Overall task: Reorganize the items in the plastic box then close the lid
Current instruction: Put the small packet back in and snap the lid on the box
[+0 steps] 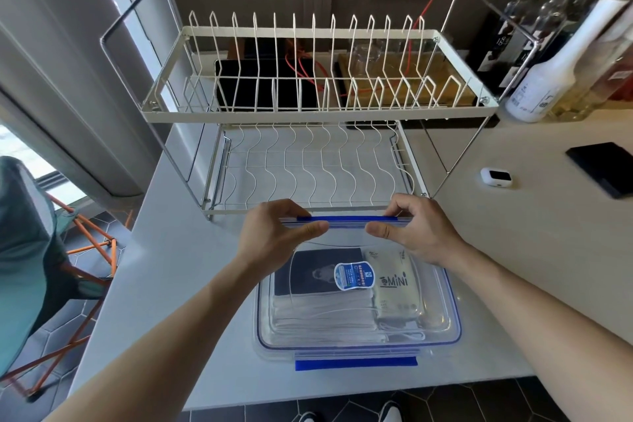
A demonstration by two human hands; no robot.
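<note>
A white counter [171, 267] is seen from above, with a two-tier wire dish rack [308, 106] standing toward its far edge and bottles [555, 55] gathered at the far right corner. Near the right edge, a dark flat pad [606, 168] and a small white earbud case [496, 177] are set apart from the work.

Close to the near edge, just in front of the rack, the clear plastic box [356, 301] is placed, its lid [349, 243] already laid over it. Through the lid, a dark packet [308, 271], a pale packet marked "MiNi" [397, 284] and folded white masks [322, 315] can be made out, lying flat and side by side.

The far blue latch [346, 218] is pinched from both ends: the left hand [277, 233] and the right hand [418, 233] are each closed around it, thumbs toward the viewer, fingers behind. The near blue latch [356, 362] is lying open and flat.

Reorganizing appears finished; closing is judged to be in hand. The far latch would next need pressing down until seated, then the near one folded up and snapped.
</note>
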